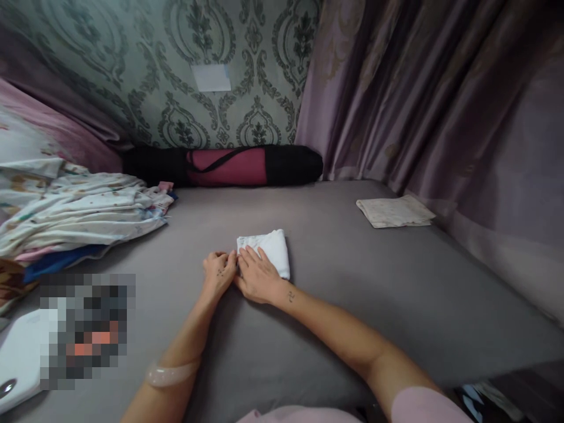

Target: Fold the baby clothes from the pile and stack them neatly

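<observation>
A small folded white cloth (278,254) lies on the grey sheet in front of me. My right hand (258,275) rests flat on its left part, fingers extended and a little apart. Beside it, at the cloth's left edge, my left hand (220,271) has its fingers curled, with thumb and fingers close to the edge. Whether the left fingers pinch the cloth is too small to tell. The cloth's lower left corner is hidden under my right hand.
A folded pale cloth (394,211) lies at the right, near the curtain. Crumpled patterned fabric (88,205) is piled at the left. A black and maroon long bag (229,166) lies along the wall. A white object (26,352) sits at the lower left beside a blurred patch.
</observation>
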The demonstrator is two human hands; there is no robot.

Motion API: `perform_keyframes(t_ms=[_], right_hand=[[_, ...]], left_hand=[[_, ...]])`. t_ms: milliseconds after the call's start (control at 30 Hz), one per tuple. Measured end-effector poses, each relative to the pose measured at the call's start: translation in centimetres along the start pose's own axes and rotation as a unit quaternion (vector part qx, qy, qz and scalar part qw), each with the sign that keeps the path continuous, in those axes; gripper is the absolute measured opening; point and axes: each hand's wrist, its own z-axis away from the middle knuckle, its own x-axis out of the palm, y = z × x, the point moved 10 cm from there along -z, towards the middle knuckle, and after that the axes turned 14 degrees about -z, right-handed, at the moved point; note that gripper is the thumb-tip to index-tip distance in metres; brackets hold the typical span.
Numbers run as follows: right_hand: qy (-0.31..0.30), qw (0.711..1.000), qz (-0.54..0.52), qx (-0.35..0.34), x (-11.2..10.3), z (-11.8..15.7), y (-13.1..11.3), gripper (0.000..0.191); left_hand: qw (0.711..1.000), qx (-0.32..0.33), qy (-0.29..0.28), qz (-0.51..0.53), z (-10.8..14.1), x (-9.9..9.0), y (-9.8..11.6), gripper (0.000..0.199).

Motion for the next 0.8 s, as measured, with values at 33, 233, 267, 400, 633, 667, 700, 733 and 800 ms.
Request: perform_keyframes(t_ms=[33, 233, 267, 400, 633, 667, 700, 733, 800], right_hand=[[-0.003, 1.0, -0.007, -0.001, 0.0, 0.5, -0.2, 0.061], [0.021, 0.997, -0.021, 0.074, -1.2, 2.2, 0.0, 0.073], [0.02, 0.995, -0.021, 0.092, -1.3, 2.2, 0.2, 0.072], [0.012, 0.993, -0.012, 0.116, -1.3, 1.9, 0.3, 0.072], [0.048, 0.991, -0.037, 0.119, -2.2, 2.0, 0.6, 0.083], [0.051, 0.991, -0.038, 0.121, -2.4, 2.0, 0.7, 0.084], [0.054, 0.99, -0.037, 0.124, -2.6, 1.9, 0.7, 0.085], [0.058, 0.989, -0.033, 0.129, -2.8, 1.9, 0.9, 0.084], [0.065, 0.988, -0.018, 0.139, -3.3, 1.8, 1.2, 0.076]], left_hand=[[1.0, -0.001, 0.0, 0.001, 0.0, 0.1, -0.1, 0.053], [1.0, 0.014, -0.025, -0.008, 0.4, 0.0, 0.8, 0.056], [0.999, 0.025, -0.031, -0.005, 0.5, -0.2, 1.3, 0.054], [0.991, 0.083, -0.086, 0.06, 1.3, -0.5, 3.6, 0.048], [0.942, 0.018, -0.134, 0.308, 2.4, -1.1, 4.4, 0.042], [0.93, -0.009, -0.138, 0.34, 2.6, -0.9, 4.1, 0.043], [0.918, -0.035, -0.143, 0.368, 2.7, -0.8, 3.9, 0.044], [0.906, -0.058, -0.148, 0.392, 2.8, -0.7, 3.8, 0.045], [0.885, -0.086, -0.153, 0.431, 3.0, -0.7, 3.8, 0.047]])
